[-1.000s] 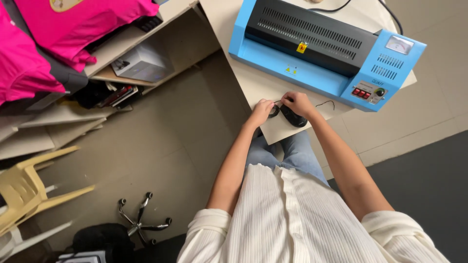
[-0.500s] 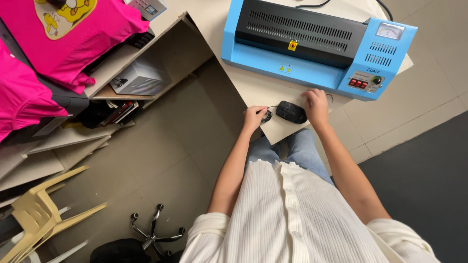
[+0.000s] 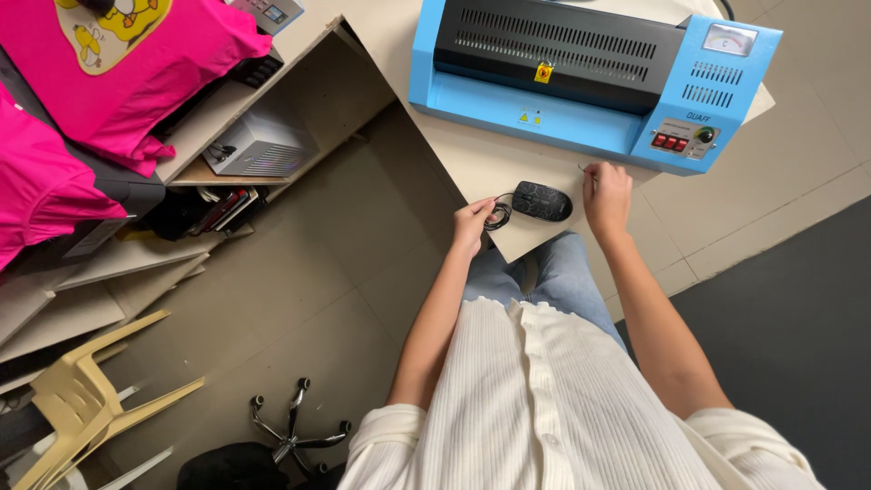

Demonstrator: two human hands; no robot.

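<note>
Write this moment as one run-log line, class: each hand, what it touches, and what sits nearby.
left hand: on coiled cable | right hand: on table, pinching something small | black mouse: between hands | blue laminator: behind

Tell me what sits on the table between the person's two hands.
In the head view, a black computer mouse lies between the left hand and right hand, its coiled cable by the left fingers.
</note>
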